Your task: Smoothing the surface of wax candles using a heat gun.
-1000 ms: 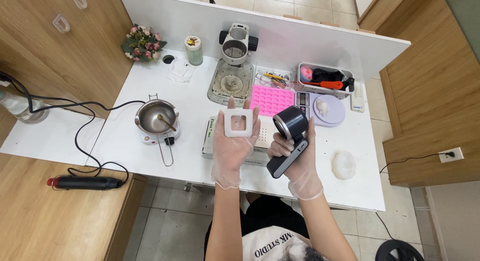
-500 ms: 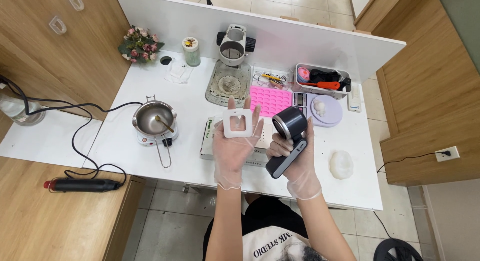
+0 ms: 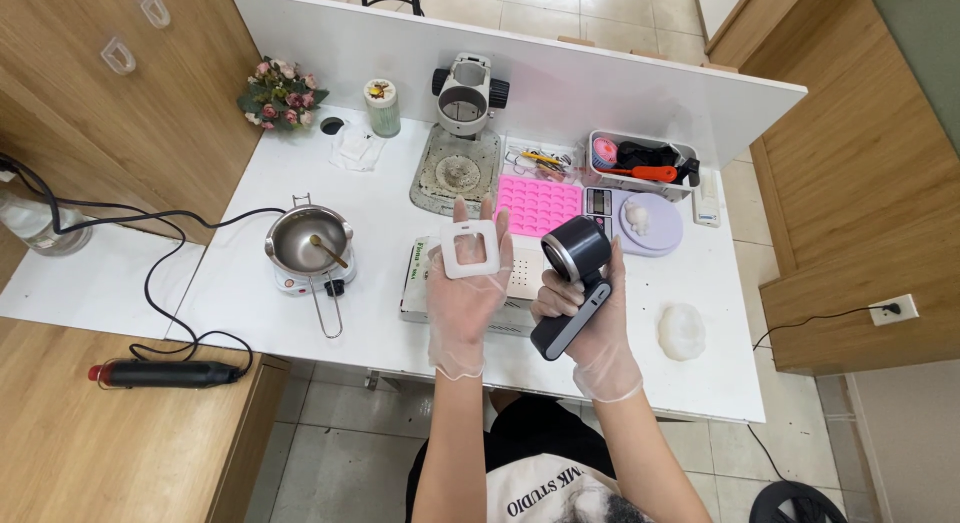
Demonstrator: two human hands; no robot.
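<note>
Thin clear plastic gloves sheathe both hands, the white square frame (image 3: 469,250) looks matt plastic, the handheld device (image 3: 572,283) glossy black, the pot (image 3: 306,245) shiny metal.

White desk (image 3: 380,323) against wooden wall. Small metal pot (image 3: 305,241) with spoon on hotplate, left. Flower bunch (image 3: 277,90) and jar (image 3: 381,107) at back. Microscope (image 3: 462,133) at centre back. Pink silicone mould (image 3: 540,204) beside lilac scale (image 3: 650,223). Tool tray (image 3: 645,166) behind the scale. White lump (image 3: 683,331) at right. Black heat gun (image 3: 165,374) on the wooden side surface.
</note>
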